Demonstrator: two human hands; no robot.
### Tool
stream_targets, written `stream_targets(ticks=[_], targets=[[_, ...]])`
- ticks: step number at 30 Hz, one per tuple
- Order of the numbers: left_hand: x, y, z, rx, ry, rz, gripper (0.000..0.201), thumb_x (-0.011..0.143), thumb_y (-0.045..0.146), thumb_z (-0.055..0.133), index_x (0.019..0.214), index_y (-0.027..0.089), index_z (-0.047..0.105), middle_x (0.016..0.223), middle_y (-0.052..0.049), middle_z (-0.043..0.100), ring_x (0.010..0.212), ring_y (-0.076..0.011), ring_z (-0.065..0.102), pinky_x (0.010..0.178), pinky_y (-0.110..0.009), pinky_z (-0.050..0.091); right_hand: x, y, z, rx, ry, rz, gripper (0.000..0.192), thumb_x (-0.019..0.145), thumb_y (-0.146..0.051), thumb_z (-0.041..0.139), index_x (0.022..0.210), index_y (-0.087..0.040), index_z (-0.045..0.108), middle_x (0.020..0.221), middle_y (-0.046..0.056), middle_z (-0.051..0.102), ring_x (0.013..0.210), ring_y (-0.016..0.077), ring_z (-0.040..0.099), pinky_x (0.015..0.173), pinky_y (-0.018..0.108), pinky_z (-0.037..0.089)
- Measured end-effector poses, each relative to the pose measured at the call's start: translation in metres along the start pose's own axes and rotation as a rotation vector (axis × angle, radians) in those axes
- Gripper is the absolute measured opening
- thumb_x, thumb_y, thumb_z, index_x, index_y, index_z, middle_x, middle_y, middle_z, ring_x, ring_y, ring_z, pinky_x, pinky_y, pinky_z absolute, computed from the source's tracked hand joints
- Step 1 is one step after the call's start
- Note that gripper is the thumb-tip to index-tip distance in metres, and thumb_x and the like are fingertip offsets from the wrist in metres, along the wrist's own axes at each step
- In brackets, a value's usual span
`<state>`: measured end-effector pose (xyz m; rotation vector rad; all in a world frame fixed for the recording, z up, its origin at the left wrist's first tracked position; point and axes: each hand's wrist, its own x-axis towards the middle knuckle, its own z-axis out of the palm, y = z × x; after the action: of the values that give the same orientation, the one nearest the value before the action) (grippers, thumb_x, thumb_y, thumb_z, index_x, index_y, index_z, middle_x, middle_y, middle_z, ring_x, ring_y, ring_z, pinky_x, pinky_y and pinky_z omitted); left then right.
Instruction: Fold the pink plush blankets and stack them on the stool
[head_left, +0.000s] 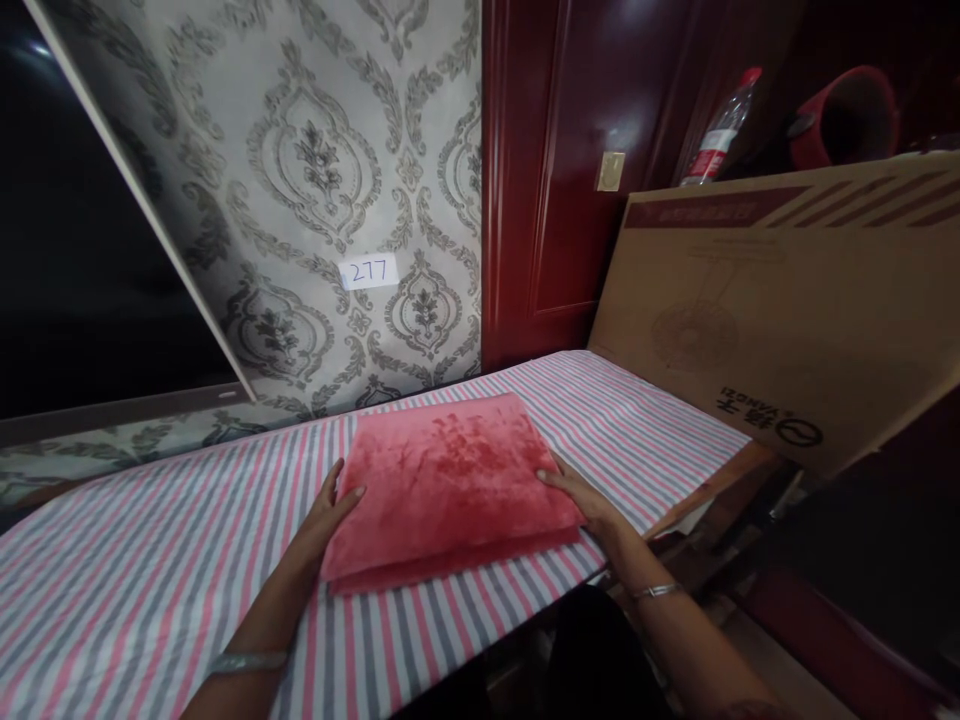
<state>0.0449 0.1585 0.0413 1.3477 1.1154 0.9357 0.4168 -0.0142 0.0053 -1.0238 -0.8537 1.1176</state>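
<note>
A folded pink-red plush cloth [450, 480] lies flat on a table covered by a striped pink, grey and white sheet [150, 570]. My left hand [330, 510] rests against the cloth's left edge, thumb on top. My right hand [581, 497] presses on the cloth's right edge, fingers laid flat. Both wrists wear thin bangles. Neither hand lifts the cloth.
A large cardboard box [787, 300] leans at the table's right end. Patterned wallpaper with a "277" label [367, 271] is behind, beside a dark red wooden panel [555, 170]. A plastic bottle [718, 135] and a red container [844, 115] stand above the box.
</note>
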Motion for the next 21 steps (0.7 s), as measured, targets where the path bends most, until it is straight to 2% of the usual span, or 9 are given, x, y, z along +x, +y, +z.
stream_targets(ticks=[5, 9, 13, 15, 18, 21], targets=[[-0.009, 0.008, 0.0, -0.068, -0.065, -0.052, 0.102, 0.077, 0.046, 0.079, 0.161, 0.026, 0.024, 0.165, -0.013, 0.031, 0.146, -0.0331, 0.038, 0.112, -0.036, 0.045, -0.001, -0.003, 0.003, 0.017, -0.012, 0.034, 0.074, 0.073, -0.042, 0.081, 0.139, -0.024, 0.053, 0.131, 0.01, 0.068, 0.114, 0.0323, 0.067, 0.102, 0.052, 0.049], [-0.015, 0.015, 0.003, -0.092, -0.079, -0.025, 0.108, 0.07, 0.04, 0.084, 0.16, 0.025, 0.027, 0.165, -0.014, 0.031, 0.145, -0.0339, 0.041, 0.109, -0.036, 0.047, -0.001, -0.007, 0.007, 0.045, -0.006, 0.05, 0.076, 0.069, -0.039, 0.083, 0.137, -0.024, 0.054, 0.127, 0.01, 0.07, 0.104, 0.0306, 0.071, 0.094, 0.047, 0.054], [-0.006, 0.034, -0.002, -0.137, -0.115, -0.09, 0.114, 0.061, 0.031, 0.088, 0.159, 0.023, 0.029, 0.153, -0.018, 0.05, 0.128, -0.0359, 0.06, 0.101, -0.042, 0.054, 0.0, -0.028, 0.02, 0.06, 0.026, 0.066, 0.092, 0.067, -0.036, 0.085, 0.149, -0.028, 0.044, 0.126, 0.008, 0.071, 0.098, 0.029, 0.073, 0.084, 0.042, 0.058], [0.006, 0.051, -0.011, -0.134, -0.082, -0.038, 0.108, 0.057, 0.026, 0.09, 0.153, 0.025, 0.041, 0.144, -0.015, 0.06, 0.125, -0.034, 0.063, 0.103, -0.04, 0.053, -0.001, -0.044, 0.035, 0.071, 0.093, 0.053, 0.103, 0.067, -0.036, 0.085, 0.156, -0.031, 0.033, 0.131, 0.006, 0.069, 0.101, 0.0275, 0.072, 0.084, 0.039, 0.059], [0.024, 0.078, -0.034, -0.201, -0.011, 0.059, 0.091, 0.057, 0.022, 0.091, 0.141, 0.025, 0.057, 0.131, -0.01, 0.07, 0.122, -0.0289, 0.065, 0.106, -0.033, 0.05, -0.008, -0.057, 0.071, 0.092, 0.205, 0.008, 0.115, 0.069, -0.036, 0.084, 0.162, -0.032, 0.017, 0.134, 0.006, 0.066, 0.105, 0.0272, 0.071, 0.087, 0.04, 0.059], [0.028, 0.09, -0.055, -0.356, 0.09, -0.006, 0.064, 0.07, 0.019, 0.082, 0.131, 0.016, 0.062, 0.114, -0.008, 0.077, 0.103, -0.0239, 0.073, 0.098, -0.031, 0.054, -0.028, -0.039, 0.111, 0.121, 0.25, -0.078, 0.116, 0.071, -0.04, 0.083, 0.162, -0.035, 0.011, 0.147, 0.005, 0.056, 0.117, 0.0292, 0.066, 0.095, 0.044, 0.057]])
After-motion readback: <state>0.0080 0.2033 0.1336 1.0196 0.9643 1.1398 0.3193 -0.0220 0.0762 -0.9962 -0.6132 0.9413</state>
